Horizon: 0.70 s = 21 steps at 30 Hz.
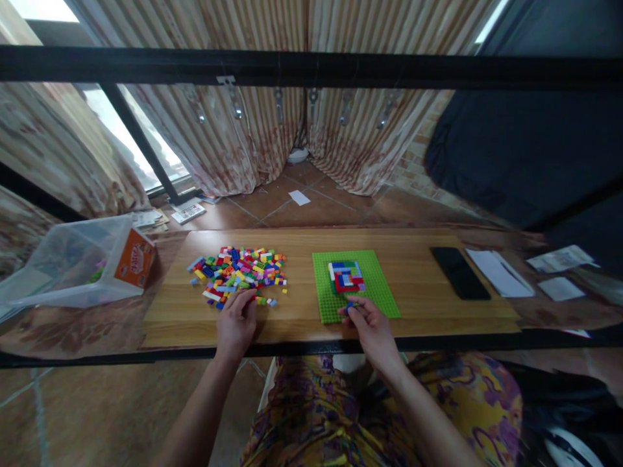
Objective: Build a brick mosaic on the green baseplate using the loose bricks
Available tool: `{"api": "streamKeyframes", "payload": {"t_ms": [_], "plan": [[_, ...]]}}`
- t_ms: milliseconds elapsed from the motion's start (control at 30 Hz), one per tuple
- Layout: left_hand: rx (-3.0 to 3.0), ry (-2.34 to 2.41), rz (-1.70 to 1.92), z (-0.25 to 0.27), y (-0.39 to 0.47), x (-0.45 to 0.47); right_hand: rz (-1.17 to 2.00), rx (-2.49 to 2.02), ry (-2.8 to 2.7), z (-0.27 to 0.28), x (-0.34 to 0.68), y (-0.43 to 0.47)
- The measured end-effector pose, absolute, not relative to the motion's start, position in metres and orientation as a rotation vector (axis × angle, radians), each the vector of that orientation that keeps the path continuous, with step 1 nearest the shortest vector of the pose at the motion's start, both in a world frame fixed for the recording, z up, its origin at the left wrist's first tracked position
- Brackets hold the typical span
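Observation:
A heap of small coloured toy bricks (248, 266) lies on the left half of a wooden board. My left hand (237, 319) rests at the near edge of this heap, fingers curled down and pressed together. Whatever its fingertips pinch is hidden. To the right lies a green baseplate (384, 295) bearing a roughly square, low build of red, blue, white and green bricks (346, 277). Over the plate's near edge, my right hand (372, 327) pinches a small blue brick (349, 306) between thumb and fingers, just in front of the build.
A clear plastic tub (80, 250) with an orange label stands at the far left. Right of the baseplate lie a black phone (460, 272) and white papers (499, 272). A black metal bar (311, 68) crosses above the table's far side, with curtains behind.

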<state>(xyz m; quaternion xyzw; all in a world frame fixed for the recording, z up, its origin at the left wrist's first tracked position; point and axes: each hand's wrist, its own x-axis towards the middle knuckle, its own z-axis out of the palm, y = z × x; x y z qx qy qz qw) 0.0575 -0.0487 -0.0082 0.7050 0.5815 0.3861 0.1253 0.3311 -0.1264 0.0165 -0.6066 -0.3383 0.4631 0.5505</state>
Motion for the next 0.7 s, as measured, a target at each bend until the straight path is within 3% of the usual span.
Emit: {"api": "streamKeyframes", "payload": {"t_ms": [433,700], "plan": [[2.141,1.686,1.199,-0.009,-0.054,0.060,1.132,-1.402,-0.759,0.014,0.330,-0.121],[2.122,1.718,1.272,-0.003,-0.065,0.067,0.941,-1.536,-0.852,0.008,0.339,-0.124]]}}
